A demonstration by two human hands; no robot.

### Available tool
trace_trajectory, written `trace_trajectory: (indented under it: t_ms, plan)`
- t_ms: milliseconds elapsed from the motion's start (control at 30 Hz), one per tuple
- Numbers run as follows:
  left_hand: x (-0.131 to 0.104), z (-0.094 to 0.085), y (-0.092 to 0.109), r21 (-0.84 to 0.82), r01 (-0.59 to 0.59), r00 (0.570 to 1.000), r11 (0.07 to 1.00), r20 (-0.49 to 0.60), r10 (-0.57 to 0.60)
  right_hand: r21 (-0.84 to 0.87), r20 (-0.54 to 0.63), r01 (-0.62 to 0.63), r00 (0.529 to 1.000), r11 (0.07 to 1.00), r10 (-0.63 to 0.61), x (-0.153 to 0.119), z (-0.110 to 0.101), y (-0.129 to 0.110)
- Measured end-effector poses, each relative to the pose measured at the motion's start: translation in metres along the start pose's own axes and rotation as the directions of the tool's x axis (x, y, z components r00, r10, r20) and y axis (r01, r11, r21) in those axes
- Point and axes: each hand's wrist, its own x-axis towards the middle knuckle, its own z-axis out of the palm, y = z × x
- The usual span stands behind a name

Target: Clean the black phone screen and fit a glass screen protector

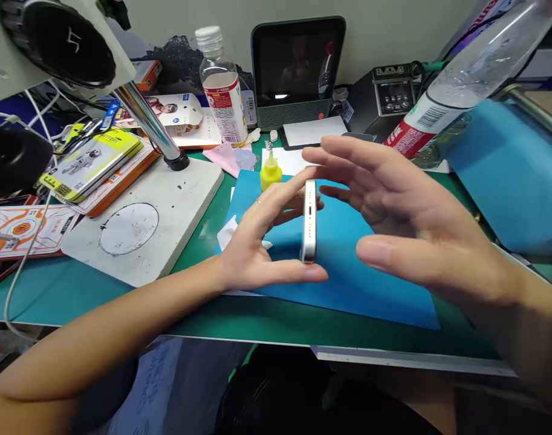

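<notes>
White stand base point(189, 202), metal post point(149, 115), left hand point(253, 241) gripping an edge-on smartphone point(309, 226) by opposite edges above a blue mat point(348, 290), charging port point(310, 211) toward viewer, right hand point(421, 217) open, curved, just beside the smartphone, tilted red-labelled plastic bottle point(445, 106) behind.

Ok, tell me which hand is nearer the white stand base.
Left. The left hand holds the phone to the right of the stand base; the right hand is open, farther right, beyond the phone.

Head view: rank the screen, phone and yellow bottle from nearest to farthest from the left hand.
1. Phone: held in the left hand.
2. Yellow bottle: just beyond that hand.
3. Screen: at the table's back.
</notes>
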Motion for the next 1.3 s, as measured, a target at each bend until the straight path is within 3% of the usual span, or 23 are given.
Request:
trace_trajectory:
  t_ms: [67,167,267,400,600,967,1300]
  plan:
    - [-0.001,0.002,-0.005,-0.020,-0.014,0.999,1.000,-0.040,0.014,-0.017,0.018,0.015,1.000,1.000,-0.015,0.004,0.005,-0.009]
    - [0.000,0.009,-0.011,-0.105,-0.131,0.979,0.986,-0.172,0.112,0.001,0.051,0.044,0.998,0.999,-0.044,0.015,0.010,-0.013]
    - [0.006,0.017,-0.016,-0.192,-0.296,0.930,0.936,-0.283,0.236,0.078,0.069,0.015,0.997,0.997,-0.020,0.025,0.011,-0.011]
    - [0.013,0.021,-0.023,-0.257,-0.462,0.865,0.849,-0.343,0.367,0.226,0.065,-0.018,0.998,0.974,0.004,0.033,0.010,-0.007]
    - [0.017,0.022,-0.023,-0.302,-0.472,0.861,0.828,-0.359,0.360,0.351,0.049,-0.014,0.999,0.936,-0.003,0.035,0.014,-0.001]
    - [0.020,0.026,-0.027,-0.318,-0.443,0.877,0.839,-0.349,0.330,0.326,0.045,-0.022,0.999,0.945,0.008,0.035,0.013,-0.005]
    - [0.018,0.030,-0.027,-0.309,-0.495,0.836,0.812,-0.424,0.348,0.330,0.061,-0.061,0.997,0.942,0.043,0.033,0.013,-0.009]
